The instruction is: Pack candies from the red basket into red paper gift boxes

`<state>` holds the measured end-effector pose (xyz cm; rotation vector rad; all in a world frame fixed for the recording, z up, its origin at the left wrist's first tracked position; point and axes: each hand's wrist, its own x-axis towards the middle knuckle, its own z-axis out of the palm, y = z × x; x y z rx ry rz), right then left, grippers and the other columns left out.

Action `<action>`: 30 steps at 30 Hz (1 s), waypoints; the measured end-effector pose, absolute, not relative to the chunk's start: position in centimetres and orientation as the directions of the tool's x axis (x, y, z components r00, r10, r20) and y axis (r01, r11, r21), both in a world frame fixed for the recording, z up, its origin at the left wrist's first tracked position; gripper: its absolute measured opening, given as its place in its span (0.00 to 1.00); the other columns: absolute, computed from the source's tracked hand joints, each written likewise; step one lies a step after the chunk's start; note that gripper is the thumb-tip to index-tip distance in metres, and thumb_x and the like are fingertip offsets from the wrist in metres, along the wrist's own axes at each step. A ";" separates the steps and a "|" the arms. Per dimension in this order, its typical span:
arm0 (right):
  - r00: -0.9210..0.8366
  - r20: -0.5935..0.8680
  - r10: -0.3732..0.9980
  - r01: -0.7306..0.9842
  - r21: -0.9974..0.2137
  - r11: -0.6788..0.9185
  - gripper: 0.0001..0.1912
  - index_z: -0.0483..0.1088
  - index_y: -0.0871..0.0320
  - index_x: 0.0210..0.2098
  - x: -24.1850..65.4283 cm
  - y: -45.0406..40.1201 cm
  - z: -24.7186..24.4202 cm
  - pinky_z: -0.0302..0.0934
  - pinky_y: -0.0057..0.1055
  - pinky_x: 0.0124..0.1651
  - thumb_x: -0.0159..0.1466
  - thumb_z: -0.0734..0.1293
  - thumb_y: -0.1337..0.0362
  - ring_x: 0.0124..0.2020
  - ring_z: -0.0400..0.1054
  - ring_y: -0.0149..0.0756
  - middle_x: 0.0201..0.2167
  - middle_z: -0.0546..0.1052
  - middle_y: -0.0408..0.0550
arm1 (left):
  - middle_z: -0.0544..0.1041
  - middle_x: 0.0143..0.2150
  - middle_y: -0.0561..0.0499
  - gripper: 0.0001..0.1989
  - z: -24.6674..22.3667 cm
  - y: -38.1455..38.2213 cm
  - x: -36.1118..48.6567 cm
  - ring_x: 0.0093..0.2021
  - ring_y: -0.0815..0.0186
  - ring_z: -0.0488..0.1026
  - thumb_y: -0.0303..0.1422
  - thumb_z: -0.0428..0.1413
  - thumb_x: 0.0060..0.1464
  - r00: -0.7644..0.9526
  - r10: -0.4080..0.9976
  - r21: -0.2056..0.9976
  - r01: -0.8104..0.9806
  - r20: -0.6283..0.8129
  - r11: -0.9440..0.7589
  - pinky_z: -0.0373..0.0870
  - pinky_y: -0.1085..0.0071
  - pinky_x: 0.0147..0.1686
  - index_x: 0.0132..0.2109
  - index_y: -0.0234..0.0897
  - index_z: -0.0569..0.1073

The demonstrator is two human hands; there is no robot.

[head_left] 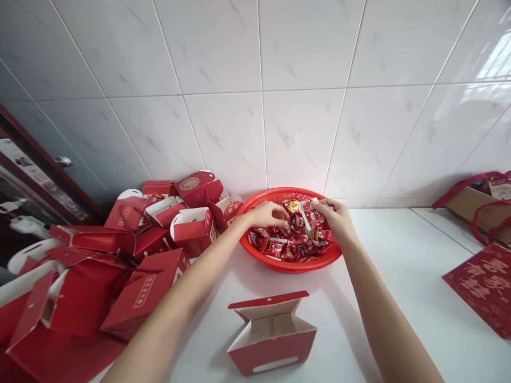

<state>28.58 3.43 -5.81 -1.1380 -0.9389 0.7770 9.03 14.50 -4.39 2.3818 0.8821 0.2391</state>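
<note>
A red plastic basket (291,267) with perforated sides holds many small wrapped candies (297,247), mostly red with some white and yellow. Over its left half reaches my left hand (269,214), fingers loosely bent and apart just above the candies, with nothing visible in them. At the basket's right rim, my right hand (337,217) pinches the top edge of a red and white candy packet (313,217). Nearer to me, between my forearms, an open red gift box (273,346) stands on the white surface. Its pale inside shows, and its bottom looks bare.
Many red gift boxes (143,290), several with open flaps, are heaped on the left. On the right lie a dark red printed bag or box (481,287) and a brown carton (467,210) with red ribbon. A tiled wall (223,138) rises behind the basket.
</note>
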 end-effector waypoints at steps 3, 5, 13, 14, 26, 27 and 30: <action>0.415 0.212 0.885 -0.040 -0.967 0.250 0.23 0.71 0.56 0.20 28.6 3.5 -5.8 0.53 0.28 0.24 0.44 0.80 0.46 0.20 0.58 0.29 0.16 0.66 0.37 | 0.83 0.52 0.47 0.33 -4.1 13.2 9.7 0.52 0.53 0.78 0.47 0.70 0.39 0.823 0.435 0.547 0.569 -0.367 -0.614 0.73 0.68 0.48 0.52 0.38 0.81; 0.414 0.216 0.884 -0.033 -0.967 0.252 0.23 0.71 0.56 0.20 28.6 3.6 -5.9 0.53 0.28 0.25 0.44 0.80 0.46 0.21 0.58 0.29 0.16 0.66 0.37 | 0.80 0.56 0.45 0.41 -4.1 12.4 10.1 0.53 0.50 0.77 0.49 0.71 0.34 0.785 0.427 0.459 0.612 -0.449 -0.644 0.72 0.67 0.47 0.56 0.38 0.79; 0.430 0.245 0.869 0.010 -0.964 0.267 0.23 0.71 0.57 0.20 28.9 3.9 -6.4 0.50 0.28 0.25 0.46 0.80 0.47 0.21 0.56 0.28 0.16 0.64 0.36 | 0.81 0.40 0.51 0.30 -4.7 11.5 10.9 0.38 0.59 0.76 0.41 0.69 0.34 0.765 0.451 0.363 0.626 -0.461 -0.691 0.67 0.72 0.33 0.49 0.41 0.81; 0.434 0.249 0.866 0.016 -0.963 0.269 0.23 0.71 0.57 0.20 28.9 4.0 -6.4 0.50 0.28 0.25 0.46 0.80 0.47 0.21 0.56 0.28 0.16 0.64 0.36 | 0.81 0.37 0.52 0.28 -4.8 11.5 11.0 0.36 0.60 0.75 0.40 0.69 0.33 0.769 0.455 0.364 0.623 -0.450 -0.693 0.66 0.72 0.32 0.47 0.41 0.82; 0.466 0.269 0.843 0.041 -0.958 0.283 0.20 0.72 0.57 0.21 29.0 3.9 -6.1 0.51 0.28 0.22 0.48 0.77 0.47 0.19 0.56 0.28 0.15 0.64 0.37 | 0.73 0.21 0.55 0.03 -5.6 13.1 10.9 0.28 0.64 0.70 0.29 0.64 0.42 0.723 0.690 0.570 0.551 0.038 -0.609 0.62 0.70 0.33 0.24 0.39 0.77; 0.468 0.267 0.842 0.045 -0.959 0.279 0.20 0.72 0.57 0.21 29.0 3.8 -6.0 0.50 0.28 0.21 0.48 0.77 0.47 0.19 0.55 0.28 0.15 0.64 0.37 | 0.74 0.22 0.55 0.03 -5.7 13.5 10.8 0.29 0.63 0.71 0.30 0.64 0.43 0.686 0.723 0.594 0.550 0.079 -0.587 0.63 0.70 0.33 0.25 0.38 0.77; 0.470 0.261 0.843 0.053 -0.962 0.268 0.19 0.72 0.57 0.21 28.9 3.6 -5.9 0.45 0.28 0.20 0.49 0.76 0.49 0.18 0.53 0.27 0.15 0.63 0.37 | 0.77 0.25 0.53 0.06 -6.2 14.7 10.6 0.30 0.63 0.73 0.34 0.65 0.45 0.597 0.792 0.680 0.530 0.125 -0.506 0.66 0.69 0.34 0.26 0.37 0.77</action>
